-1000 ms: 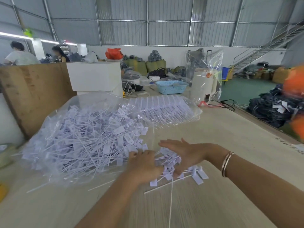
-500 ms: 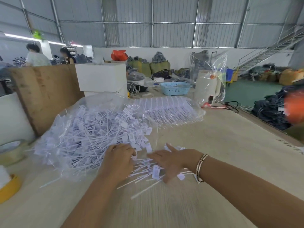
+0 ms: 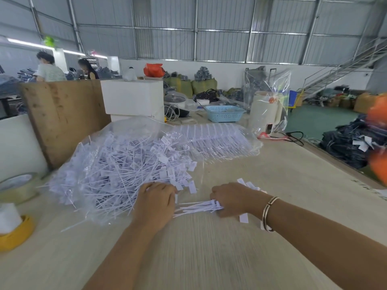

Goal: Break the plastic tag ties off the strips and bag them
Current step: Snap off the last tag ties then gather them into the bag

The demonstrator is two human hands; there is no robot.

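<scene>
A bundle of loose white tag ties [image 3: 196, 206] lies stretched between my two hands on the wooden table [image 3: 209, 258]. My left hand [image 3: 156, 204] grips the thin tail ends. My right hand [image 3: 230, 198] grips the flat tag heads, and a few heads stick out beyond it. Just left of my hands the clear plastic bag [image 3: 117, 164] lies on its side, heaped with loose white ties. Behind it sit unbroken strips of ties [image 3: 217, 139] under clear plastic.
A roll of clear tape [image 3: 18, 188] and a yellow tape roll [image 3: 14, 233] sit at the table's left edge. A wooden board [image 3: 62, 116], white boxes [image 3: 134, 99], a blue basket [image 3: 224, 113] and a white appliance [image 3: 266, 110] stand behind. Two people work at far left.
My hands have drawn apart, pulling the scattered ties into one straight bundle held at both ends. The view has shifted so the bag lies more to the left.
</scene>
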